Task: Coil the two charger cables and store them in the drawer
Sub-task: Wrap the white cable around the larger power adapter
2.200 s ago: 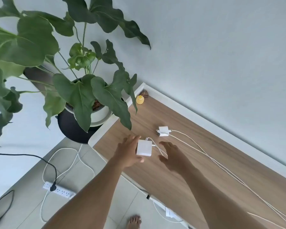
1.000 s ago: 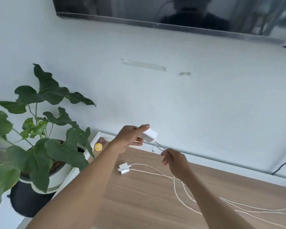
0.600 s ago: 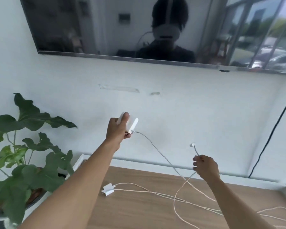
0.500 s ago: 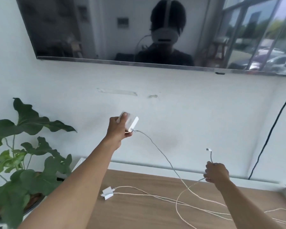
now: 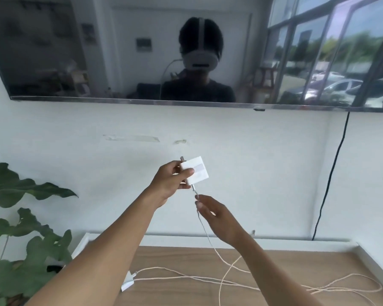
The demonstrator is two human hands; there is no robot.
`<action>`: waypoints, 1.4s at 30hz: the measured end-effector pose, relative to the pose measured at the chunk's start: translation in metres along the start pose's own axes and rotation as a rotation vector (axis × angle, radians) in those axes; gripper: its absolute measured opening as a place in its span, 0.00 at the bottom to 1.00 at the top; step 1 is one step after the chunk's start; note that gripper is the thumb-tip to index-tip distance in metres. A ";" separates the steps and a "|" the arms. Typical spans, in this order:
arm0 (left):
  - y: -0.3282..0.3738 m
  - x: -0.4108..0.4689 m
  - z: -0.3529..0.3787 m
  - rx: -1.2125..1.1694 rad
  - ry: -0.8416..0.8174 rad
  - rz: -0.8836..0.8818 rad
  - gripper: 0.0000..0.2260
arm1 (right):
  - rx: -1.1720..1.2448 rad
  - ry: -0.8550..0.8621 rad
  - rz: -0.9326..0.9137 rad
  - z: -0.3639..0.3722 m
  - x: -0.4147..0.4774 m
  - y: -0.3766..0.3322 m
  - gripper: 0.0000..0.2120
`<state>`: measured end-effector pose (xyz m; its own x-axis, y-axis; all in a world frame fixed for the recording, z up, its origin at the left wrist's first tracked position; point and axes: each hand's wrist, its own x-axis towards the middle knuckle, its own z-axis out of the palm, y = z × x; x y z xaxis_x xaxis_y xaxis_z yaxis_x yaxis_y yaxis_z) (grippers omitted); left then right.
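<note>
My left hand [image 5: 167,181] holds a white square charger brick [image 5: 195,170] up in front of the wall, at chest height. Its white cable [image 5: 202,224] hangs down from the brick's plug. My right hand [image 5: 217,217] pinches that cable just below the plug. The cable drops to the wooden tabletop [image 5: 186,257] and loops there. A second charger [image 5: 128,281], small and white, lies on the tabletop at the lower left, partly behind my left arm, and its cable [image 5: 186,278] runs off to the right. No drawer is in view.
A dark wall-mounted screen [image 5: 119,51] spans the top and mirrors a person wearing a headset. A leafy potted plant [image 5: 13,239] stands at the left. A black cord [image 5: 327,184] hangs down the wall at the right. A white raised rim [image 5: 367,257] borders the tabletop.
My right hand has come from out at the right, where it held the cable's free end, up to the cable just under the brick. My left hand has turned the brick flat towards me.
</note>
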<state>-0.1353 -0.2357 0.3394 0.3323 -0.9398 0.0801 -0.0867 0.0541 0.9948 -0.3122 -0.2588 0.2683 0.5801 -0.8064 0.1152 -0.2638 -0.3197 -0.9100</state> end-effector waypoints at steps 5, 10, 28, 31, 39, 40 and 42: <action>0.015 -0.007 0.001 -0.059 -0.096 0.050 0.07 | -0.137 0.059 -0.092 0.004 -0.002 0.002 0.12; 0.021 -0.026 -0.010 0.001 -0.288 0.060 0.09 | -0.382 -0.013 -0.106 -0.015 0.003 0.000 0.13; -0.026 -0.060 -0.033 0.415 -0.162 0.001 0.12 | -0.585 -0.120 -0.058 -0.013 0.016 -0.096 0.13; -0.028 -0.061 -0.032 0.331 -0.083 -0.026 0.10 | -0.522 -0.051 -0.098 0.001 0.007 -0.088 0.14; -0.029 -0.067 -0.026 -0.072 0.067 -0.175 0.11 | -0.475 0.168 -0.266 0.034 -0.014 -0.068 0.13; -0.029 -0.068 -0.028 -0.144 0.085 -0.207 0.11 | -0.458 0.186 -0.283 0.038 -0.016 -0.066 0.14; -0.028 -0.069 -0.031 -0.237 0.096 -0.254 0.12 | -0.424 0.214 -0.301 0.043 -0.018 -0.061 0.15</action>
<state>-0.1264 -0.1617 0.3081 0.4034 -0.8976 -0.1777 0.2264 -0.0903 0.9699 -0.2733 -0.2033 0.3040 0.5200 -0.7174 0.4637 -0.4234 -0.6879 -0.5895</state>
